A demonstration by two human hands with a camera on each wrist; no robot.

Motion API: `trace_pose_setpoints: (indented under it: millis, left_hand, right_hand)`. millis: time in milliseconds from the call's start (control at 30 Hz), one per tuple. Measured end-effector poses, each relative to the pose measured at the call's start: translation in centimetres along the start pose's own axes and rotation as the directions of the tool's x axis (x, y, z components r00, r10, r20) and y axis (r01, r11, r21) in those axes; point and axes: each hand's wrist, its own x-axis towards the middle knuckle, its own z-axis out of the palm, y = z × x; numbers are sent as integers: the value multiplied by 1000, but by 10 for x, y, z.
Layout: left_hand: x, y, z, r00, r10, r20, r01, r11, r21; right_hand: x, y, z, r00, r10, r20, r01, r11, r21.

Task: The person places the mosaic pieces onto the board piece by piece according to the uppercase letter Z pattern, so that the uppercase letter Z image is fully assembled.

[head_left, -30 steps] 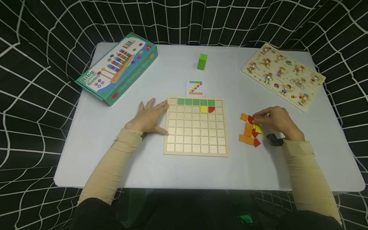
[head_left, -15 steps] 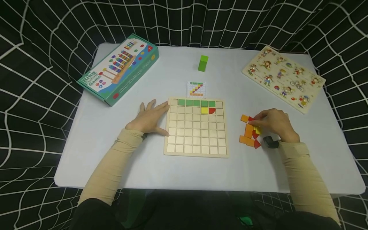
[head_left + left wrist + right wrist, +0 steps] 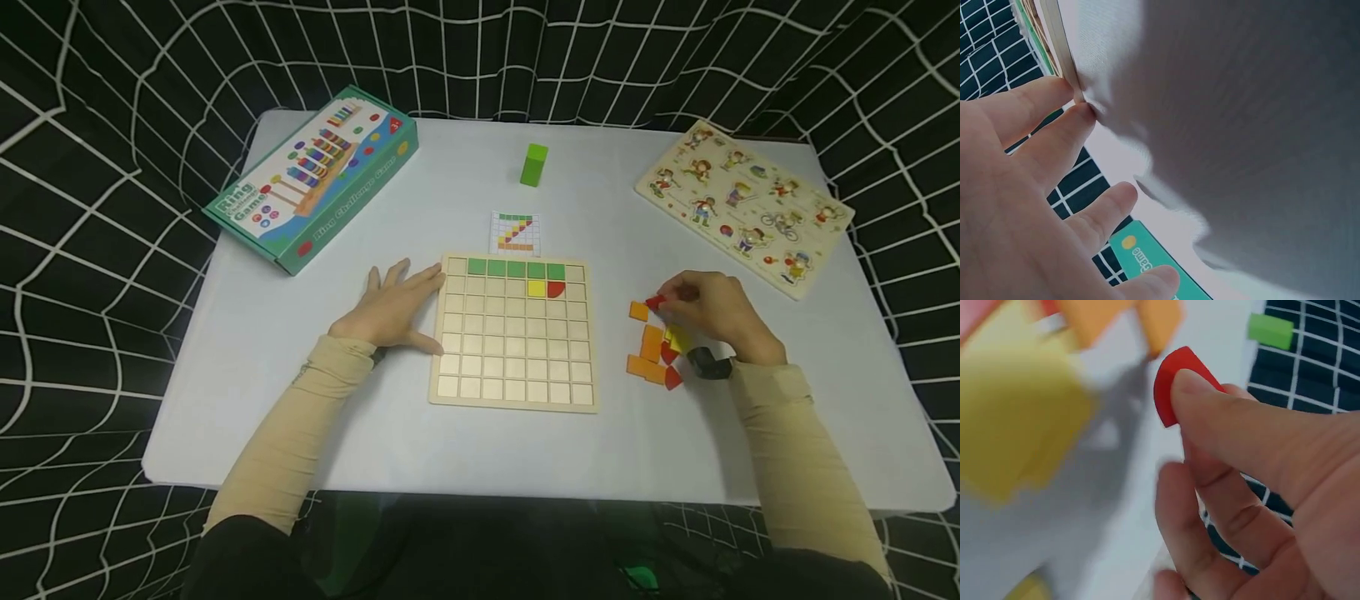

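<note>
With fingers spread, my left hand touches the left edge of a wooden grid board; the left wrist view has two fingertips against the board's edge. Green square tiles line its top row, and below them sit a yellow square and a red quarter-circle. My right hand pinches another red quarter-circle piece between thumb and finger, beside a loose pile. That pile holds orange squares, yellow pieces and red pieces.
A pattern card lies just beyond the board, with an upright green block farther back. A green game box is at the back left, and a picture puzzle board at the back right. Netting surrounds the table.
My right hand has drawn a red piece slightly up and away from the pile, uncovering more of the yellow pieces. My left hand stays at the board's edge.
</note>
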Motion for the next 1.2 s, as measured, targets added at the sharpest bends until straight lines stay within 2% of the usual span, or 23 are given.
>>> trace_pose_setpoints:
  millis: [233,500,633,767,1067,1200]
  left_hand:
    - [0,0,1,1000,1,-1,-1,1000,-3]
    - [1,-1,0,1000,7,-1,-7,1000,-2]
    - [2,-2,1,1000,6,-3,-6,1000,-4]
    - [2,-3,1,1000,7,-5,-7,1000,-4]
    - [2,-3,1,1000,3,-2,-4,1000,-7]
    - [1,-3,1,1000,5,2,-5,1000,-3]
  right_hand:
    - [23,-39,-2,994,-76,81,69,994,90]
    - [49,-89,23,975,-169,141,150,979,136]
    - [57,-105,36,965,-186,187,153,972,178]
    - [61,-118,46,960,-195,202,158,970,186]
    - [66,-131,55,969,-182,170,164,980,115]
    - [65,-133,58,978,-148,148,139,988,71]
